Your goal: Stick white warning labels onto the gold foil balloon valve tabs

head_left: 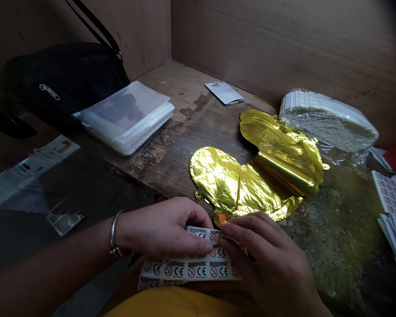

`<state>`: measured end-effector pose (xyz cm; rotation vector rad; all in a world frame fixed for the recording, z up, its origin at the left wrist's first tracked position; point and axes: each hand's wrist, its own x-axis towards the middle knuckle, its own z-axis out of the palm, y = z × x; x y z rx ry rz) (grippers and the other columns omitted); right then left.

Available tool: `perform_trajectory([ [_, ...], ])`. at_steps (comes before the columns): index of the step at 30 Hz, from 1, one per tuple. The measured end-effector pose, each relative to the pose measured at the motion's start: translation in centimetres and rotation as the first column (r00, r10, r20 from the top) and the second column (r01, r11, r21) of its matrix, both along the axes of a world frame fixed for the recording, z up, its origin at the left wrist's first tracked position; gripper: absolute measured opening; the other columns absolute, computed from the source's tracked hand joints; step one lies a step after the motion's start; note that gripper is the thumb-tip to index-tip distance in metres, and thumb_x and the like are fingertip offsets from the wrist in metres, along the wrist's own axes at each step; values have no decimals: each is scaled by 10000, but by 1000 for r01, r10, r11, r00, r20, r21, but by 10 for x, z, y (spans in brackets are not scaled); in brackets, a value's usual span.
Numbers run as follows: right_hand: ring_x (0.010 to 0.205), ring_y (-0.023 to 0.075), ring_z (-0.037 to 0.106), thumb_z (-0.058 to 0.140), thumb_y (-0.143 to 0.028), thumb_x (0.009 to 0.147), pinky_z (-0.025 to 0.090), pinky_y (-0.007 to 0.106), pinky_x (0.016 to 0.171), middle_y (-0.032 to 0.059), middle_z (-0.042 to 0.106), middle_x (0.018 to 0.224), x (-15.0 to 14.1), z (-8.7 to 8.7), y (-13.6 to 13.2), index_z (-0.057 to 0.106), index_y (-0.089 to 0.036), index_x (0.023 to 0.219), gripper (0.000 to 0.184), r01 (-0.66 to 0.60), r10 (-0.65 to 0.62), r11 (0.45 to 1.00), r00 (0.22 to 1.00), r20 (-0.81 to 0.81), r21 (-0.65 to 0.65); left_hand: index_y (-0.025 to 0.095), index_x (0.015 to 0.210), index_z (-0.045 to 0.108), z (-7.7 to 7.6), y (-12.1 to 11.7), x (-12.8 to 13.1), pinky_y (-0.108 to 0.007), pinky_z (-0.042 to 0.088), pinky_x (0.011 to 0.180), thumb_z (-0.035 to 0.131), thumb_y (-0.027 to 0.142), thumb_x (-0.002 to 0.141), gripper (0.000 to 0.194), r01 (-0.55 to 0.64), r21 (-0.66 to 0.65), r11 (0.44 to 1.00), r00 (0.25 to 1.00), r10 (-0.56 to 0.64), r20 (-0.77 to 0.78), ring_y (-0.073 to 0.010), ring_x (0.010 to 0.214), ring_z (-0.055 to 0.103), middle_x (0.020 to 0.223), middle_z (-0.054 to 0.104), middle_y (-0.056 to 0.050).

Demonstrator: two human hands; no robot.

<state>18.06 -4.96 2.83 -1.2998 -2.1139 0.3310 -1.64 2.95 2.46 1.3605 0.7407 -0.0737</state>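
While the left hand (174,229) pinches a label sheet (188,270) above the lap, the right hand (273,253) curls over its edge, grip unclear; many labels remain, and the flat gold foil balloon (218,176) beyond shows none.

The sticker sheet (189,269), just on the near side of the gold foil balloon (273,171), carries rows of "CE" marks, each beside a red circle-and-slash sign; its grey lines are too small to read. Print is also illegible on the white leaflet (223,92) beyond the balloon, the grid-printed sheet (392,191) right of it and the clear packet (26,171) left.
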Motion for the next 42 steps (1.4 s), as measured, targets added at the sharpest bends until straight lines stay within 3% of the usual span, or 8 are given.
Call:
perform_trajectory([
  [12, 801, 199, 662, 652, -76, 800, 512, 338, 694, 78, 759, 939, 8, -5, -4, 690, -188, 1044, 271, -97, 74, 978, 989, 129, 186, 155, 858, 671, -4, -1, 0, -156, 346, 515, 618, 304, 791, 172, -57, -51, 997, 998, 56, -5, -86, 610, 483, 732, 600, 32],
  [24, 839, 175, 606, 544, -40, 841, 538, 291, 724, 65, 630, 915, -6, 0, -4, 581, -210, 917, 190, -14, 10, 999, 997, -75, -43, 151, 897, 685, -1, 3, 1, -150, 358, 512, 613, 271, 784, 180, 7, -59, 998, 1000, -6, 13, -96, 645, 518, 768, 621, 18],
  [30, 920, 180, 603, 554, -138, 877, 531, 248, 706, 72, 578, 1014, 5, 11, -7, 570, -242, 864, 106, 103, -151, 969, 966, -212, -223, 183, 881, 675, 2, 6, -4, -172, 371, 522, 603, 278, 833, 128, 77, 201, 976, 996, -69, -49, -105, 656, 566, 773, 654, 30],
  [32, 900, 173, 599, 600, -183, 875, 519, 229, 686, 54, 583, 978, 15, 10, 1, 599, -249, 847, 72, 206, -281, 942, 916, -287, -264, 197, 900, 674, 10, 7, -5, -206, 401, 578, 574, 267, 874, 125, 128, 421, 898, 991, -104, -79, -124, 692, 590, 790, 664, 21],
  [33, 873, 171, 598, 624, -214, 870, 511, 230, 684, 45, 593, 938, 21, 9, 6, 616, -247, 832, 52, 250, -341, 920, 890, -301, -303, 198, 909, 672, 15, 7, -5, -233, 419, 632, 548, 244, 898, 132, 154, 564, 811, 988, -115, -105, -141, 732, 600, 820, 670, 6],
  [36, 777, 170, 596, 671, -304, 846, 492, 263, 695, 29, 640, 819, 35, -2, 24, 662, -223, 795, 96, 287, -474, 806, 837, -274, -518, 186, 909, 663, 23, 7, -2, -355, 428, 811, 452, 160, 954, 217, 236, 884, 404, 971, -130, -200, -221, 916, 604, 1007, 680, -69],
  [38, 710, 165, 588, 686, -350, 826, 485, 275, 658, 31, 662, 768, 39, -11, 33, 684, -201, 801, 152, 246, -514, 721, 817, -262, -648, 188, 886, 657, 19, 5, 1, -410, 420, 883, 436, 153, 965, 237, 267, 938, 222, 958, -170, -233, -260, 1023, 586, 1137, 657, -102],
  [42, 620, 145, 557, 729, -402, 765, 465, 257, 562, 34, 648, 692, 35, -23, 40, 690, -158, 782, 247, 199, -588, 626, 756, -289, -754, 209, 838, 654, -19, 0, 7, -469, 267, 1118, 512, 166, 939, 180, 199, 968, 154, 965, -204, -166, -257, 1209, 530, 1278, 601, -94],
])
